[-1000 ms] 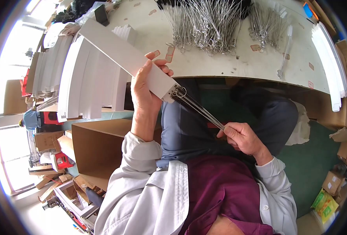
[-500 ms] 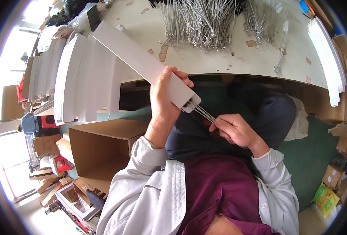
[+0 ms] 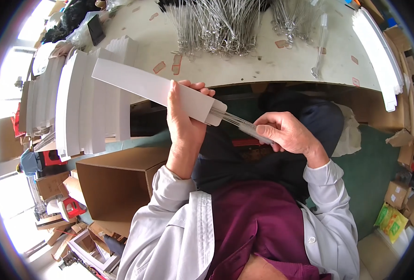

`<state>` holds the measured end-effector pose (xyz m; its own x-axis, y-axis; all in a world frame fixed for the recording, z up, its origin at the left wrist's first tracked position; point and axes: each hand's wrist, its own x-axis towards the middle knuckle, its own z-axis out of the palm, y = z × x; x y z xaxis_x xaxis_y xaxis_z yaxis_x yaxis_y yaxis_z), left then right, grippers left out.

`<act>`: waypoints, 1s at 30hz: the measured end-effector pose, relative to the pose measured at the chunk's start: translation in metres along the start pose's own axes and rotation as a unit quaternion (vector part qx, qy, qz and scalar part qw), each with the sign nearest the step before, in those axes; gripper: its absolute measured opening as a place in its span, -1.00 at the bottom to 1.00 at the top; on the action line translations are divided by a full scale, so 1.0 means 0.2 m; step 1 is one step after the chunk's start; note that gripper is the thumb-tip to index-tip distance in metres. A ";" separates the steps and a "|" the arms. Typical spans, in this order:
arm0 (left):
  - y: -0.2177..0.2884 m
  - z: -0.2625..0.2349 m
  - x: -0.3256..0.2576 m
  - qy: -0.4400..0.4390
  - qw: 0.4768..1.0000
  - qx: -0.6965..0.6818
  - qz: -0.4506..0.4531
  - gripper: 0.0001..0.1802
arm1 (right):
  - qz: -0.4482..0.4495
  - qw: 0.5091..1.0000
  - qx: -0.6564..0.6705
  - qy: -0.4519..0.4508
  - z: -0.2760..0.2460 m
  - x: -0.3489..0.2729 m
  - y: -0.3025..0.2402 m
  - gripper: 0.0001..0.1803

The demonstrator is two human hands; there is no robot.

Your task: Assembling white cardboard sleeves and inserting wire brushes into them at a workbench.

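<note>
A: Noted: a long white card sleeve (image 3: 158, 91) is gripped near its lower end by the left hand (image 3: 183, 119), fingers wrapped over its top edge. It is held slanted above the lap, below the edge of the white worktable (image 3: 272, 65).

B: And the right hand (image 3: 286, 135)?

A: Closed in a pinch on a bundle of thin metal rods (image 3: 244, 125), whose far ends are already inside the sleeve's open mouth.

B: What has changed over the last second?

A: A long stretch of the rods was bare a second ago; now only a short length is seen between sleeve mouth and right fingers. The hands have been brought closer together. Insertion is judged nearly complete.

B: Surroundings?

A: A heap of similar metal rods (image 3: 216, 23) is spread on the worktable. A stack of white sleeves (image 3: 83, 102) is fanned at the left. An open brown carton (image 3: 118, 182) stands below the left forearm.
</note>
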<state>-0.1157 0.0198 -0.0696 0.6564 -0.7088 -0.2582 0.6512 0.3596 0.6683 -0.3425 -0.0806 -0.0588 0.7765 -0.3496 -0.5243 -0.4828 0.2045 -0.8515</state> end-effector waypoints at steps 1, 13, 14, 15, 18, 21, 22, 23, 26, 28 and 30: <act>-0.02 0.00 -0.01 -0.001 1.000 -0.003 -0.008 -0.60 | -0.047 0.997 0.041 0.034 0.03 0.00 0.03 -0.59; -0.28 0.04 -0.18 -0.071 0.991 0.097 -0.057 -0.46 | -0.192 0.962 -0.005 0.194 0.19 0.12 0.03 -0.52; -0.26 0.04 -0.20 -0.092 0.986 0.116 -0.082 -0.44 | -0.182 0.966 -0.008 0.183 0.16 0.11 0.04 -0.52; -0.25 0.02 -0.21 -0.093 0.985 0.118 -0.086 -0.44 | -0.172 0.970 -0.011 0.173 0.14 0.10 0.06 -0.52; -0.18 -0.03 -0.28 -0.170 0.931 0.257 -0.194 -0.37 | -0.206 0.964 -0.019 0.169 0.06 0.09 0.11 -0.52; 0.03 0.03 -0.35 -0.289 0.732 0.598 -0.152 -0.59 | -0.172 0.970 -0.080 0.151 0.01 0.05 0.09 -0.53; 0.07 0.03 -0.39 -0.341 0.666 0.663 0.004 -0.60 | -0.171 0.970 -0.078 0.152 0.01 0.04 0.09 -0.53; 0.10 0.04 -0.41 -0.381 0.579 0.703 0.161 -0.59 | -0.162 0.978 -0.018 0.127 0.01 0.02 0.09 -0.53; 0.16 0.18 -0.38 -0.394 0.439 0.739 0.325 -0.32 | -0.154 0.984 0.021 0.092 0.00 0.01 0.08 -0.54; 0.15 0.25 -0.32 -0.402 0.373 0.792 0.270 -0.10 | -0.156 0.985 -0.001 0.078 0.01 0.01 0.07 -0.56; 0.09 0.18 -0.23 -0.404 0.331 0.814 0.254 -0.13 | -0.160 0.981 -0.080 0.074 0.03 0.02 0.04 -0.58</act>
<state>-0.1478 0.0372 -0.0199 -0.2207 -0.9753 0.0075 -0.9653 0.2196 0.1416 -0.3422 -0.0753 -0.0682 0.8369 -0.5047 -0.2121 -0.2898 -0.0798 -0.9537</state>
